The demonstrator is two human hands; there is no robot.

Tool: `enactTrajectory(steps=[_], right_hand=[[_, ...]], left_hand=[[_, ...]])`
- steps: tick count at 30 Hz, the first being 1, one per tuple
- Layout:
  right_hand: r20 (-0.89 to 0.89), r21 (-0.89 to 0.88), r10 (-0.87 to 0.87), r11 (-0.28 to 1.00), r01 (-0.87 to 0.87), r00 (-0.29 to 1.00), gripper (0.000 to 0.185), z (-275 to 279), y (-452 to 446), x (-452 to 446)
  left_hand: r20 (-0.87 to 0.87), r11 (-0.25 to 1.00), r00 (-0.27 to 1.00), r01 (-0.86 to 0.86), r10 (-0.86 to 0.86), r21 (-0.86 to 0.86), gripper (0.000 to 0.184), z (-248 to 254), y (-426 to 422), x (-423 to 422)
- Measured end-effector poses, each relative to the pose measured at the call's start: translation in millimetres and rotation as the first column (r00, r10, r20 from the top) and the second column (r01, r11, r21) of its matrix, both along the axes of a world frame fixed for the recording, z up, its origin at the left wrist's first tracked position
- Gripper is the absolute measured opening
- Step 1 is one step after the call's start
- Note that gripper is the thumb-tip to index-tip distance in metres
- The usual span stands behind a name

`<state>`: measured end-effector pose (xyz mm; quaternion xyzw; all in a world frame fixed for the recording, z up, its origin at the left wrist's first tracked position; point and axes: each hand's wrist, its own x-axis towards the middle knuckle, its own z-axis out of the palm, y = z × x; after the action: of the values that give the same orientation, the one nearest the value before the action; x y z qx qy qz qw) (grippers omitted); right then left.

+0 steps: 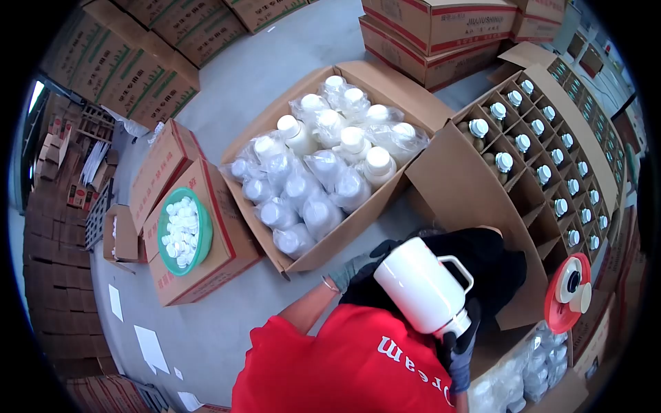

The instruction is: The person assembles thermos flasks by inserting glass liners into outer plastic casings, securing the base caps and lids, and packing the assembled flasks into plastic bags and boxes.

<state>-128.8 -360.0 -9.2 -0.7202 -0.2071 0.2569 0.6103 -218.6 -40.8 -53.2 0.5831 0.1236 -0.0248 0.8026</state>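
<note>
A white thermos jug (421, 286) with a side handle lies tilted across my lap, its neck pointing down to the right. My left hand (361, 270), in a grey-and-black glove, is at the jug's base end; its fingers are partly hidden behind it. My right hand (463, 347), also gloved, is closed around the neck end. Close by on the right, a red basin (559, 322) holds white lid parts and a dark round piece. Ahead of me, an open carton (337, 255) is filled with white jugs, many wrapped in clear plastic bags.
To the right stands a divided carton (475, 199) with several white-topped bottles in its cells. On the left, a green basin (208, 237) of small white caps rests on a closed carton (227, 265). Stacked cartons (434, 34) stand behind. Bagged items (537, 375) lie at lower right.
</note>
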Motion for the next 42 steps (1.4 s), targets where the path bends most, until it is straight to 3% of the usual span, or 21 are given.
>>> enactTrajectory(steps=[1,3,5,7,9,10,11,15,20,24,33,36,37,39,41,42], right_hand=[[0.034,-0.102,-0.013,0.995,0.016,0.999,0.102,37.3,21.2,10.2],[0.102,-0.009,0.029,1.0,-0.028,0.994,0.109,41.7,42.0,29.9],[0.309,-0.075,0.114,0.993,-0.096,0.944,0.113,32.9,47.5,51.1],[0.631,-0.193,0.176,0.979,-0.067,0.756,0.112,35.0,52.2,68.5],[0.549,-0.077,0.189,0.981,-0.177,0.814,0.106,56.7,65.1,77.9],[0.502,-0.03,0.187,0.979,-0.199,0.845,0.103,66.0,69.6,80.8],[0.491,0.033,0.195,0.97,-0.242,0.849,0.101,67.9,71.4,85.7],[0.433,0.064,0.327,0.918,-0.39,0.84,0.098,84.8,86.7,95.8],[0.411,0.137,0.047,0.984,-0.113,0.91,0.091,89.0,95.6,104.8],[0.44,0.21,-0.138,0.976,0.048,0.887,0.082,90.9,100.2,102.6],[0.372,0.378,-0.236,0.922,0.085,0.898,0.086,73.1,64.4,108.7],[0.41,0.329,-0.298,0.93,0.165,0.862,0.096,28.1,32.7,78.9],[0.377,0.227,-0.201,0.966,0.121,0.904,0.093,28.5,17.6,71.3],[0.483,-0.207,-0.029,0.967,0.146,0.875,0.08,10.1,-8.4,50.0],[0.42,-0.425,0.225,0.905,-0.028,0.879,0.063,-4.9,-36.2,57.7],[0.442,-0.403,0.186,0.915,0.009,0.877,0.051,13.9,-47.7,71.8]], left_hand=[[-0.028,1.0,0.999,0.017,-0.017,0.002,0.053,-2.4,3.3,0.3],[0.006,0.981,1.0,0.003,-0.004,0.193,0.052,-9.0,9.4,-0.9],[0.044,0.923,0.999,-0.018,0.001,0.384,0.051,-19.0,21.8,-0.2],[0.089,0.84,0.995,-0.012,-0.043,0.542,0.05,-45.6,29.2,7.5],[-0.008,0.999,1.0,0.027,-0.027,0.041,0.05,-90.9,33.8,4.7],[-0.077,0.945,0.988,0.106,-0.137,-0.311,0.053,-110.2,43.5,7.1],[-0.048,0.942,0.955,0.297,-0.293,0.157,0.06,-82.2,40.0,20.0],[0.142,0.774,0.885,0.299,-0.444,0.557,0.078,-65.3,34.3,44.5],[0.127,0.772,0.908,0.258,-0.4,0.581,0.066,-45.3,9.4,53.6],[0.093,0.8,0.943,0.216,-0.32,0.559,0.058,-38.7,-18.9,51.2],[-0.012,0.774,0.922,0.331,-0.386,0.54,0.043,-9.7,-2.4,69.1],[-0.05,0.662,0.873,0.404,-0.485,0.631,0.041,39.0,45.6,120.5],[-0.059,0.573,0.844,0.412,-0.533,0.709,0.041,63.8,59.0,140.9],[-0.153,0.3,0.797,0.388,-0.584,0.872,0.041,107.1,40.7,176.9],[-0.335,0.017,0.756,0.415,-0.562,0.91,0.041,151.2,-36.0,198.4],[-0.359,-0.031,0.68,0.444,-0.639,0.896,0.041,146.6,-55.4,201.6]])
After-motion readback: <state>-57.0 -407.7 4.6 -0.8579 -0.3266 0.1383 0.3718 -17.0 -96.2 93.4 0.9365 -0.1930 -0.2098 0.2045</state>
